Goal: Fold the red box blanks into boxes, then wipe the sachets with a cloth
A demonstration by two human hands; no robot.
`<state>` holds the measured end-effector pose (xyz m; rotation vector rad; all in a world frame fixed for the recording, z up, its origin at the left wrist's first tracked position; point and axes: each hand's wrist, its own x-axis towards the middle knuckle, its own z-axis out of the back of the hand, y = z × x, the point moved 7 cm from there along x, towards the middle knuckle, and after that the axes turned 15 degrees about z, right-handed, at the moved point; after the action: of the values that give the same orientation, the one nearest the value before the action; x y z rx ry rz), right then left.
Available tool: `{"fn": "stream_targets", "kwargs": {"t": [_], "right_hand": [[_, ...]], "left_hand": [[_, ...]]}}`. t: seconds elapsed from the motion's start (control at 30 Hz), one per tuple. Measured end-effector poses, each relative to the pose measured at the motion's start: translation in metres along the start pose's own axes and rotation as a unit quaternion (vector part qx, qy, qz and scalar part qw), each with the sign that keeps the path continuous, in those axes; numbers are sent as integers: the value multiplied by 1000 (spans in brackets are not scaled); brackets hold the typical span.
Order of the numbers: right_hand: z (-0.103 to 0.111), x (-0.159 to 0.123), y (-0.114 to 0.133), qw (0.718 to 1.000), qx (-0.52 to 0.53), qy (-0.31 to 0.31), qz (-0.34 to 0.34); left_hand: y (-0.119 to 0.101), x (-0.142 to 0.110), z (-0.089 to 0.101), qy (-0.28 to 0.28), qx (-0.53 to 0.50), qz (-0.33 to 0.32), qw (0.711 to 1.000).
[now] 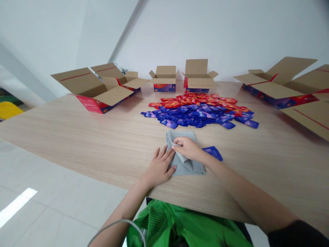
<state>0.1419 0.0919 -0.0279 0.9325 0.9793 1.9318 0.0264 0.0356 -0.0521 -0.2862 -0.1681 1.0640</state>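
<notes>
A grey cloth pouch (189, 166) lies flat on the wooden table (77, 137) near its front edge. My left hand (159, 168) rests flat on the pouch's left side, fingers stretched out. My right hand (187, 148) pinches the pouch's upper edge, fingers closed on the fabric. A single blue sachet (213, 152) lies just right of my right wrist. Beyond the pouch spreads a heap of blue sachets (200, 116) with red sachets (200, 100) behind them.
Open cardboard boxes stand around the table: a large one at the left (102, 91), two small ones at the back (164, 80) (199, 77), large ones at the right (280, 85). A green mesh bag (185, 226) sits below the table edge.
</notes>
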Motion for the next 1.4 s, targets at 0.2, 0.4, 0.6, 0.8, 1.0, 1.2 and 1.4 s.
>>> {"fn": "stream_targets", "kwargs": {"t": [0.2, 0.4, 0.6, 0.8, 1.0, 1.2, 1.4], "right_hand": [[-30, -2, 11, 998, 28, 60, 15], [-2, -58, 38, 983, -78, 151, 63], [2, -101, 36, 929, -306, 165, 126], [3, -90, 26, 911, -330, 173, 177], [29, -73, 58, 928, -309, 146, 150], [53, -13, 44, 982, -177, -28, 62], [36, 19, -32, 980, -188, -66, -7]], "left_hand": [[23, 4, 25, -63, -185, 29, 980], [53, 2, 73, -168, -217, 101, 956], [-7, 22, 60, 11, -185, -67, 980], [-19, 16, 52, 78, -138, -46, 986], [-14, 2, 52, 181, -311, 9, 933], [18, 28, 29, 212, -530, 111, 814], [47, 39, 36, 24, -347, 193, 918]]}}
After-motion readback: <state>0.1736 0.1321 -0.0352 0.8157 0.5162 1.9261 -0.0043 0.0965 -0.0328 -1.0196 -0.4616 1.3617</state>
